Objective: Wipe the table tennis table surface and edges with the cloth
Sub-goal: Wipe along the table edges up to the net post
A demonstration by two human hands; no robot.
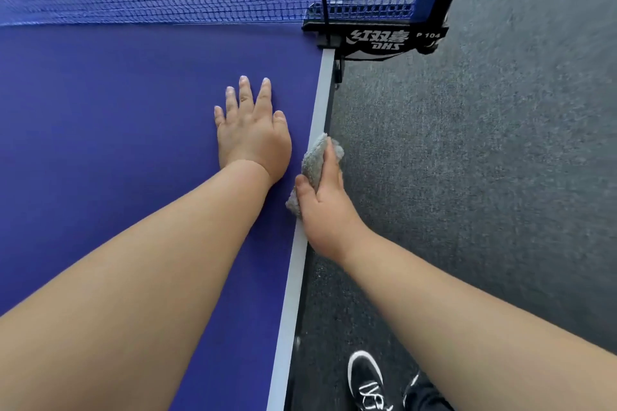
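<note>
**Q:** Entry one, cloth (315,160). How does it handle?

**A:** Grey terry, bunched into a wad. By the look of it, it is soft, light and limp, with nothing fragile about it. It should mould round a rim rather than resist. The pile ought to grip well, so slipping is unlikely.

**Q:** Where do you take hold?

**A:** Across the middle of the wad, leaving pile free at both ends to meet the surface.

**Q:** Entry two, grip?

**A:** Your right hand (325,207) is clamped round the cloth, thumb on the top side and fingers wrapped over the outer side. Your left hand (252,137) lies flat on the table (100,143), fingers straight, holding nothing.

**Q:** Entry three, location?

**A:** The cloth is on the table's right edge, over the white sideline (293,294). It is just right of your left hand and nearer to you than the net clamp (377,40). It protrudes beyond your fingers on the far side and below your thumb on the near side.
</note>
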